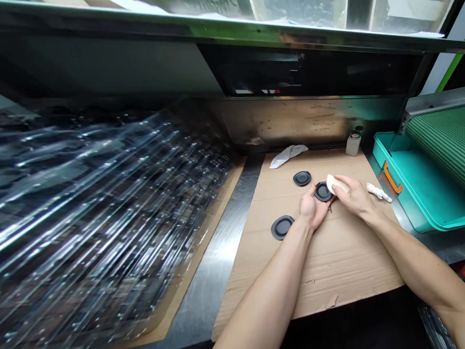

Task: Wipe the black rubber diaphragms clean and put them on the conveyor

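My left hand [313, 206] holds a small black plastic part [323, 192], round and dish-shaped, above the cardboard sheet [327, 257]. In my right hand [353, 195] is a cream-coloured pad [334, 184], gripped between thumb and fingers; its edge is at the right side of the black part, and whether they touch I cannot tell. Two similar parts lie on the cardboard: one black part [302, 178] just beyond my left hand, another black part [282, 227] to the left of my left forearm.
Clear plastic trays [119, 232] are stacked on the left. A white cloth [288, 155] and a small bottle [353, 143] sit at the back; a white crumpled cloth [378, 192] lies right of my hand. A teal bin [417, 203] stands beside a green conveyor belt [441, 140].
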{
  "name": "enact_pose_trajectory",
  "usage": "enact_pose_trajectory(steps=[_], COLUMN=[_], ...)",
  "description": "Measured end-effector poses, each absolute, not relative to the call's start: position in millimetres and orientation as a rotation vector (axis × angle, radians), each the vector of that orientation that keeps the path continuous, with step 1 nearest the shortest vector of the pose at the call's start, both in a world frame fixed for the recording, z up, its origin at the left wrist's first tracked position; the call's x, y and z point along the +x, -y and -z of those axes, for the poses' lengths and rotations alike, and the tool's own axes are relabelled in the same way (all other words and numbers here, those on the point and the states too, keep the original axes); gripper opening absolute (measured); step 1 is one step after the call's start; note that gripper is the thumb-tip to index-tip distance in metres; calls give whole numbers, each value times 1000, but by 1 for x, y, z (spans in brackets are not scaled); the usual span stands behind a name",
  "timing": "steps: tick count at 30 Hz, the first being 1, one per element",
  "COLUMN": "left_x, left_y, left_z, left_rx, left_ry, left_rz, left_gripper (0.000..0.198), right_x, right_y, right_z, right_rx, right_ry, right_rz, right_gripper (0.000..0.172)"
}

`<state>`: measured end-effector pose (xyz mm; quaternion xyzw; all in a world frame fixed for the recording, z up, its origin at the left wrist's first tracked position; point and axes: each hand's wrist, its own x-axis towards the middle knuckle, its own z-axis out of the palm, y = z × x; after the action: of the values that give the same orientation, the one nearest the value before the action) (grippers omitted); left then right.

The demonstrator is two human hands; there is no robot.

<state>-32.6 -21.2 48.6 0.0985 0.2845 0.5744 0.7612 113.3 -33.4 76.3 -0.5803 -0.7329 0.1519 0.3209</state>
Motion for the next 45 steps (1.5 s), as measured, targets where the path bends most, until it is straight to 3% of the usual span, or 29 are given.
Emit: enact_pose_trajectory(steps=[7,13,31,45], left_x=[-27,-24,-17,-29], left_y=[25,30,28,23], left_z=[-46,-44,-43,-46], left_rx=[247,291,285,261], left_ry=[-549,-544,-594,-673], left_rz=[-1294,-1328,-1374,-1280], left_gripper=[41,41,35,40], right_x=[75,73,76,116], right_y=[43,45,35,18], right_z=[-73,-74,-68,-60], right_rx=[-1820,-1770,-1785,-1954], right_ry=[1928,1899,1845,1869], right_rz=[-356,-476,-530,-291], right_gripper=[49,37,36,42])
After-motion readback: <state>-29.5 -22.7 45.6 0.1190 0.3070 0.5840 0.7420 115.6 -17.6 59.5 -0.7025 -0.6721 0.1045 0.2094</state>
